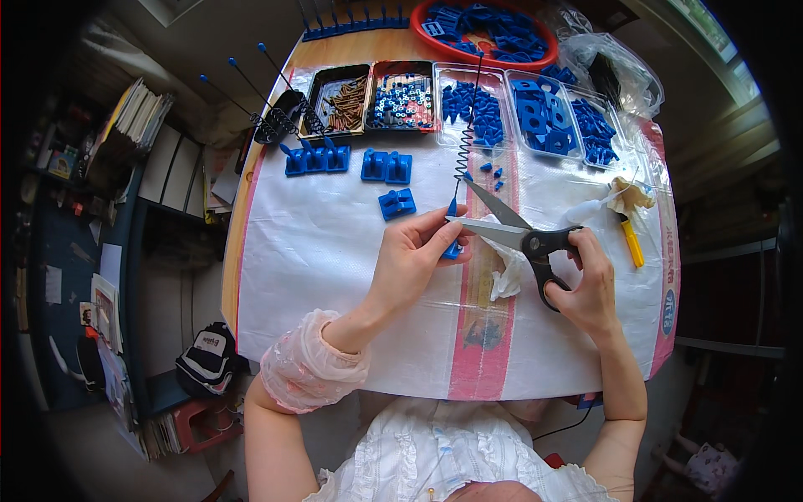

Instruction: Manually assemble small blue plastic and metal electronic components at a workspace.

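My left hand (410,263) pinches a small blue plastic piece (452,250) with a pointed blue tip on top. From it rises a dark coiled wire spring (465,151), its straight upper end capped by a blue tip. In my right hand (592,284) are black-handled scissors (548,243), fingers and thumb through the loops. Their blades are spread apart; the lower blade reaches my left fingertips and the blue piece, while the upper one points toward the base of the coil. Whether the lower blade touches the piece, I cannot tell. Several loose blue cones (498,174) lie just beyond.
Trays of screws (347,105), small nuts (403,102) and blue parts (545,117) line the back, before a red basin (489,64). Blue bases (318,160) sit left, near upright springs (272,125). A yellow-handled tool (631,243) and crumpled tissue (506,280) lie right.
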### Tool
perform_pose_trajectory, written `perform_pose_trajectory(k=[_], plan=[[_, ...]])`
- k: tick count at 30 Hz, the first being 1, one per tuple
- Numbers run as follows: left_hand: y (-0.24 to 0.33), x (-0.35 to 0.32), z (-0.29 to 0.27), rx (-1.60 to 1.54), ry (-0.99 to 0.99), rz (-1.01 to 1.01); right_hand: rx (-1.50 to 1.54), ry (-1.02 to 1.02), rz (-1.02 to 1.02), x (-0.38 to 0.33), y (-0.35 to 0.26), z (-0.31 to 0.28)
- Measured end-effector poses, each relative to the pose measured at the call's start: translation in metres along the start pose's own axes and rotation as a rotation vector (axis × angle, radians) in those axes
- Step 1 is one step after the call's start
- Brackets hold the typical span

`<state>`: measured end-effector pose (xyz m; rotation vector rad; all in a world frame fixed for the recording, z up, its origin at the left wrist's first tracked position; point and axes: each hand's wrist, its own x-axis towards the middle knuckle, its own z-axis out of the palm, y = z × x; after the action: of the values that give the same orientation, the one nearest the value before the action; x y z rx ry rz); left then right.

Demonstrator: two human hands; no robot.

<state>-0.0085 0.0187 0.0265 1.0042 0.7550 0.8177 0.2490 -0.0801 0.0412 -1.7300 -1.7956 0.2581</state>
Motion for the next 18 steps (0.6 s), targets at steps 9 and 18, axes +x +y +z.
perform_pose_trajectory(k=[9, 18], plan=[[-0.0014, 0.0009, 0.0000, -0.049, -0.027, -0.010, 0.011, -0.005, 0.000, 0.0009, -0.0014, -0.0001], [0.0033, 0.0007, 0.0001, -0.018, -0.026, -0.058, 0.002, 0.003, 0.003, 0.0002, -0.0008, -0.0001]])
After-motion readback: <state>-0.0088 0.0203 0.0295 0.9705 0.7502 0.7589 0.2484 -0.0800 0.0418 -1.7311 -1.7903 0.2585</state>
